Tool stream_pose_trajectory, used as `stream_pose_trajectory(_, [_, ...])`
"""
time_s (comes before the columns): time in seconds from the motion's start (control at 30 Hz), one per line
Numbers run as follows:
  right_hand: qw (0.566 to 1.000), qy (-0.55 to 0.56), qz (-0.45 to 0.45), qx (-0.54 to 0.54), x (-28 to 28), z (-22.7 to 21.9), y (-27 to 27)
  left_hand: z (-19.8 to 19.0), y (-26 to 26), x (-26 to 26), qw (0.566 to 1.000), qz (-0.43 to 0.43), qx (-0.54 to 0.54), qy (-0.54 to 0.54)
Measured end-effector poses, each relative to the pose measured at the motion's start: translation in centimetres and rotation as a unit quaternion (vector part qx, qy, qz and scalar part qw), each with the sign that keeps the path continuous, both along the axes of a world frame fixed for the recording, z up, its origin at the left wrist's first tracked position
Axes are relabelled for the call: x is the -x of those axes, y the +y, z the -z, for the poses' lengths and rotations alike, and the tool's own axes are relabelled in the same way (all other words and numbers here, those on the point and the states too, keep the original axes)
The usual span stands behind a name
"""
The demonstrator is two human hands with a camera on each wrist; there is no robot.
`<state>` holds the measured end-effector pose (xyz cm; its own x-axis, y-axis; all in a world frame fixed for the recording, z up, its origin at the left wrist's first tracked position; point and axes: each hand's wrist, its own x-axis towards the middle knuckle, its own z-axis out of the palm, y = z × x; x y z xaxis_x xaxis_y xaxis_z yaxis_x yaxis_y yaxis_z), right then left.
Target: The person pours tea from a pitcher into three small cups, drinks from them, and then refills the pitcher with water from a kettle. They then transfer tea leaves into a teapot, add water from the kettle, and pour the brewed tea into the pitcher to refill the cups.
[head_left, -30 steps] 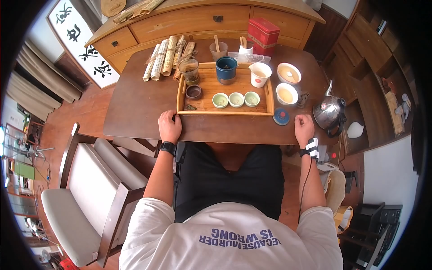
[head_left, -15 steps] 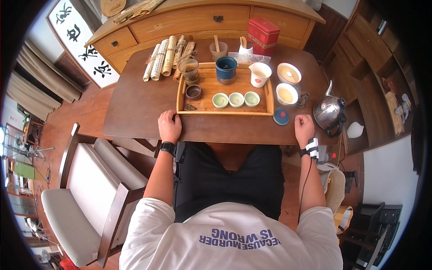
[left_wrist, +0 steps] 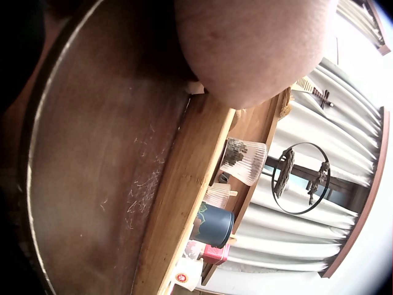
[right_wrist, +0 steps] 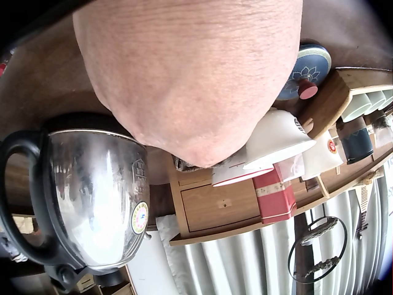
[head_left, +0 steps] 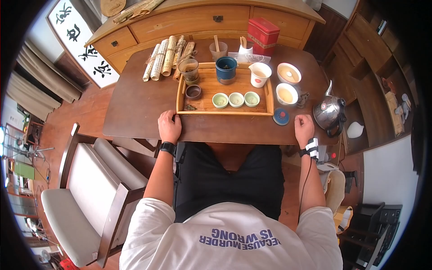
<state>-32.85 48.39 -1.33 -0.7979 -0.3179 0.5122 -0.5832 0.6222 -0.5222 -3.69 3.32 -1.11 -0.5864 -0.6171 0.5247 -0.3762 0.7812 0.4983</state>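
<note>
My left hand rests at the table's front edge, by the near left corner of the wooden tray. Its fingers are loosely bent and hold nothing. On the right, my right hand lies idle with fingers loosely curled, between a blue lid and a steel kettle. The tray carries three pale green cups, a blue lidless tea cup, a white pitcher, a small dark cup and a ribbed glass. Both wrist views show mostly the hand's back, hiding the fingers.
Two white bowls of pale liquid stand right of the tray. Behind it are a red tin, a glass with a wooden stick and a white tool holder. Rolled scrolls lie at the back left. A padded chair stands left.
</note>
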Motion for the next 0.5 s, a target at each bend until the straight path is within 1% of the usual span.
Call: stream_pose_trajectory(0.5, [1.000,-0.004,-0.008,0.003,-0.14,-0.25,0.01,0.04,-0.03,-0.01,1.000,0.002,0.006,0.007])
